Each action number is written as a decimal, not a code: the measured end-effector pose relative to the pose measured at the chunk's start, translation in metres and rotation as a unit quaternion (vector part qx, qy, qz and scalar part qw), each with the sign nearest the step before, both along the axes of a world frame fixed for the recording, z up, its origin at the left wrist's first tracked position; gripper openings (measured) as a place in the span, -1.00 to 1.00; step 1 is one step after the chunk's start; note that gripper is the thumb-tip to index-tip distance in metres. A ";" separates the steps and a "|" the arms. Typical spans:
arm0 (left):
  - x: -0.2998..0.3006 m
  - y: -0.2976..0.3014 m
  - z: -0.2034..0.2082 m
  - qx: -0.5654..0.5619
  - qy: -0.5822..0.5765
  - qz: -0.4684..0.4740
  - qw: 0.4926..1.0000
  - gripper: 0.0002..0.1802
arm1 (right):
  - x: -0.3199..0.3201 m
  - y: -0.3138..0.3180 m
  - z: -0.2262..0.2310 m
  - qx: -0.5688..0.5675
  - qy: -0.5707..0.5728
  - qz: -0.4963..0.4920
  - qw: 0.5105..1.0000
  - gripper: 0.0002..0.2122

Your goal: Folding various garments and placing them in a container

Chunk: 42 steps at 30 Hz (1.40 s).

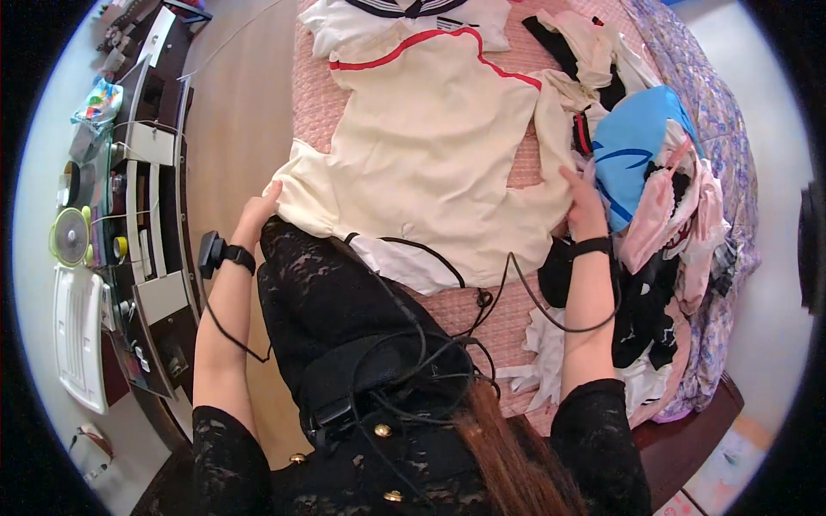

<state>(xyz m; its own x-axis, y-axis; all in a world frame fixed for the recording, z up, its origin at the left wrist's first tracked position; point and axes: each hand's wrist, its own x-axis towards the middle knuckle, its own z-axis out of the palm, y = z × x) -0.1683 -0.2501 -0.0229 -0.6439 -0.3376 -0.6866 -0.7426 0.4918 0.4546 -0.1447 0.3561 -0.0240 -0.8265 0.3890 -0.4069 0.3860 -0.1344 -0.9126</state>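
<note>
A cream long-sleeved top [430,142] with red trim along its far edge lies spread in front of me, with some wrinkles across its middle. My left hand [261,208] is closed on its left side, where the cloth bunches up. On the opposite side my right hand [586,206] grips the top's right edge by the sleeve; some of its fingers are hidden under the cloth. White fabric [409,265] shows beneath the near hem. Beyond the top lies a white top with a dark striped sailor collar [409,9].
A pink quilted bedspread [314,107] lies under the clothes. To the right is a heap with a blue garment [637,163] and pink garments [650,219]. Black cables [447,344] loop across my lap and wrists. Shelving [151,206] and a small green fan [71,236] stand left.
</note>
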 end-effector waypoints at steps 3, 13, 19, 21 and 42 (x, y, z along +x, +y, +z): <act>0.000 -0.007 -0.026 0.100 0.007 0.013 0.995 -0.30 | 0.016 0.003 0.043 -0.314 0.051 -0.059 0.946 -0.49; -0.036 -0.008 -0.017 0.480 -0.052 0.339 0.807 -0.47 | 0.120 0.049 0.089 -0.413 0.378 -0.055 0.827 -0.53; -0.037 0.003 -0.033 0.506 -0.012 0.344 0.791 -0.65 | 0.117 0.035 0.113 -0.273 0.329 -0.177 0.887 -0.48; -0.034 0.000 -0.036 0.523 -0.007 0.348 0.778 -0.64 | 0.107 0.014 0.126 -0.223 0.342 -0.159 0.899 -0.50; -0.020 -0.039 -0.013 0.591 0.187 0.273 0.736 -0.61 | 0.056 -0.260 0.041 0.177 0.030 0.395 0.901 -0.62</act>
<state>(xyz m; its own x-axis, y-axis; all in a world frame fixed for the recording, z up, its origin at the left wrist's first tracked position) -0.1886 -0.2895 -0.0364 -0.8526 0.0746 -0.5173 -0.3970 -0.7362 0.5481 -0.0885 0.0965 0.0173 -0.9185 -0.2341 -0.3188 0.1823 0.4648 -0.8665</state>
